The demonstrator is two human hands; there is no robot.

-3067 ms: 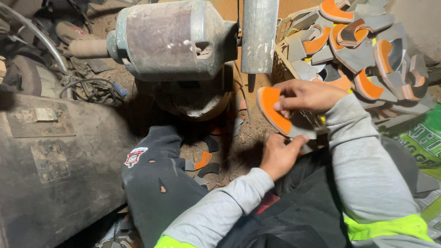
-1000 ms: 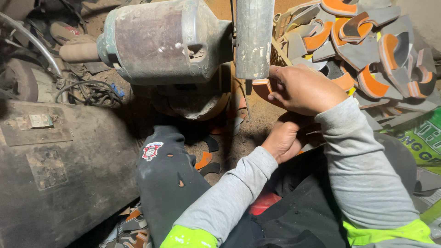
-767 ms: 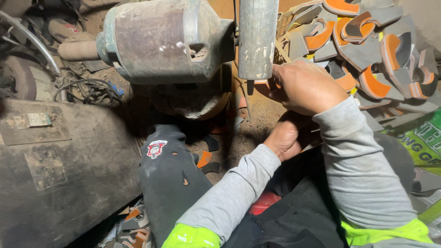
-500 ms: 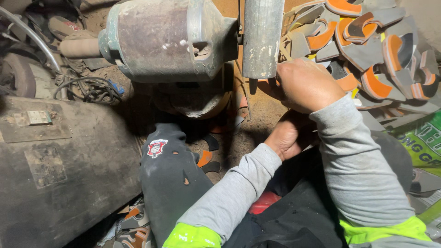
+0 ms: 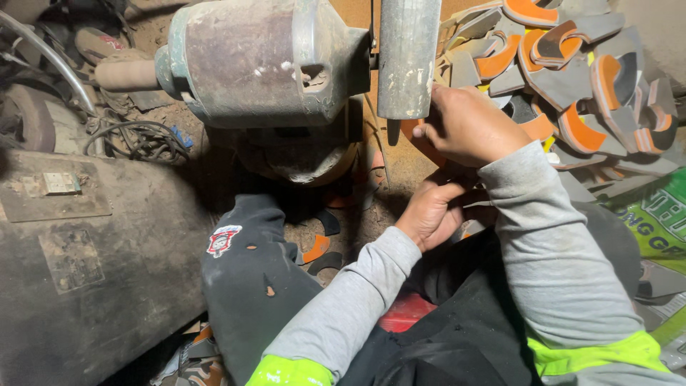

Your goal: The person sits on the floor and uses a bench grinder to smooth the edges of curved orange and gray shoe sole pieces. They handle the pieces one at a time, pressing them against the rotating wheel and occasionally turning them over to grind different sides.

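Pressing an orange sole piece (image 5: 416, 137) up against the grey grinding drum (image 5: 407, 57), we are gripping it in our right hand (image 5: 468, 125), fingers closed over its edge. Our left hand (image 5: 432, 211) is sitting just below, curled under the piece, though we cannot tell whether it is gripping it. Beside us, a heap of orange-and-grey soles (image 5: 572, 78) is lying right of the motor housing (image 5: 250, 61).

blocked: grinding drum (image 5: 408, 57) above – sole pile (image 5: 572, 86) right | free: dirt floor (image 5: 357, 221) gap
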